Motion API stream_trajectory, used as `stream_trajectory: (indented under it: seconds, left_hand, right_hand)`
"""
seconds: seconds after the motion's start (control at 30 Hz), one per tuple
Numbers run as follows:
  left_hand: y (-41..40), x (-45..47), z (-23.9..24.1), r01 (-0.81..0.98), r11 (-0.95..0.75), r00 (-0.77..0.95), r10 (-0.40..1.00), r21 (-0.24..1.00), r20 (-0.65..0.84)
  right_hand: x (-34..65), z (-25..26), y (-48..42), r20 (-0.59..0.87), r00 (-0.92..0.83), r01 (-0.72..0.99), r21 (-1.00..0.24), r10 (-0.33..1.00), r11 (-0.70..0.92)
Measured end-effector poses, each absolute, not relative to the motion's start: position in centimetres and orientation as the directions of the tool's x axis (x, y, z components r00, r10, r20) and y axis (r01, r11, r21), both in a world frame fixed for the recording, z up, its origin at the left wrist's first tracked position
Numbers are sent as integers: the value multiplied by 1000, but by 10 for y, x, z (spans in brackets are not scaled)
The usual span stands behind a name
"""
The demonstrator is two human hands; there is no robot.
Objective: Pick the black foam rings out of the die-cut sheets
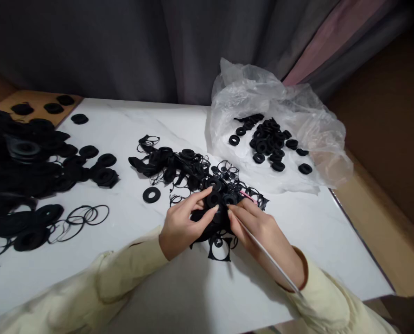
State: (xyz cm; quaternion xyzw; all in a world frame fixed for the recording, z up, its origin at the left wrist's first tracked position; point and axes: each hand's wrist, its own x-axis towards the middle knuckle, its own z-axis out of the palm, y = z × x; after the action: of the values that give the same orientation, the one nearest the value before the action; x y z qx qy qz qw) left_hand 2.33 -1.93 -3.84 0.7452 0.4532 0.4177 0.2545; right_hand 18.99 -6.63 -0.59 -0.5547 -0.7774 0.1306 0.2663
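My left hand [184,222] pinches a black rubber sheet of rings [216,221] at the table's middle, thumb and fingers closed on its top edge. My right hand [258,227] is closed round a thin stick-like tool [269,260] with a pink tip [248,197], pointed into the same sheet. A pile of black offcuts and rings [182,167] lies just beyond both hands. One loose black washer [151,195] sits to the left of my left hand.
A clear plastic bag [297,120] holding several black washers [267,141] lies at the back right. A large heap of black rubber scraps [26,171] and thin rings [85,215] covers the left. The white table [314,232] ends at right; a grey curtain hangs behind.
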Motion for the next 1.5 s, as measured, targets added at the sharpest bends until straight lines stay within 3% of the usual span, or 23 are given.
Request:
stream_trajectory:
  seconds: [0.2,0.33,0.5,0.7,0.93,1.03,1.27,1.5]
  left_hand:
    - [-17,21,-42,445,-438,208,899,781,385]
    - [-14,17,-44,420,-403,192,915,813,355]
    - [-13,16,-42,420,-433,255,900,798,354]
    - [-8,16,-37,345,-607,360,790,715,497]
    - [-7,15,-32,272,-606,603,713,748,358]
    - [-6,14,-34,309,-577,587,741,756,325]
    - [-5,15,-36,301,-549,539,772,780,335]
    - [-5,16,-31,340,-539,493,800,771,342]
  right_hand:
    - [203,2,-63,253,-264,720,-591,931,365]
    - [220,11,-56,302,-170,758,-568,938,320]
    - [235,14,-47,134,-225,736,-626,965,258]
    - [241,2,-37,-43,-142,617,-785,989,54]
    - [241,3,-36,-108,26,452,-886,994,-108]
    - [232,7,-41,-128,54,327,-935,990,-138]
    - [206,-2,-53,-140,-75,90,-987,987,-133]
    - [201,-5,-52,-115,-75,163,-981,991,-102]
